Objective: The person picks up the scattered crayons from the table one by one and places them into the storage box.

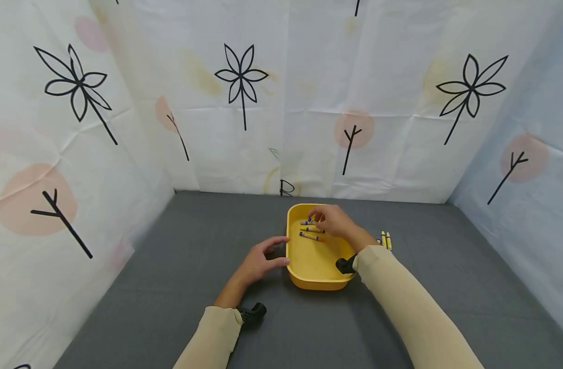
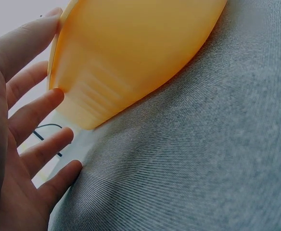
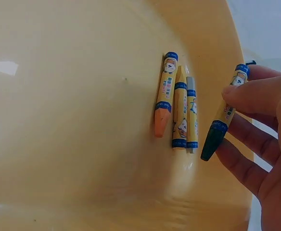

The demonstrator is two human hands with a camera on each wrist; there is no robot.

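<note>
My right hand (image 1: 337, 221) is over the far part of a yellow plastic tray (image 1: 316, 264), pinching a dark green crayon (image 3: 225, 111) between thumb and fingers. Its green tip points down in the right wrist view. On the tray floor beside it lie an orange crayon (image 3: 166, 91), a yellow crayon (image 3: 180, 113) and a grey crayon (image 3: 192, 115), side by side. At the tray's left side is my left hand (image 1: 257, 262), fingers spread, with thumb and fingertips right at the rim.
A few more crayons (image 1: 388, 241) lie on the grey cloth table (image 1: 207, 236) right of the tray, partly hidden by my right forearm. White fabric walls (image 1: 300, 97) with plant drawings enclose the table at the back and both sides.
</note>
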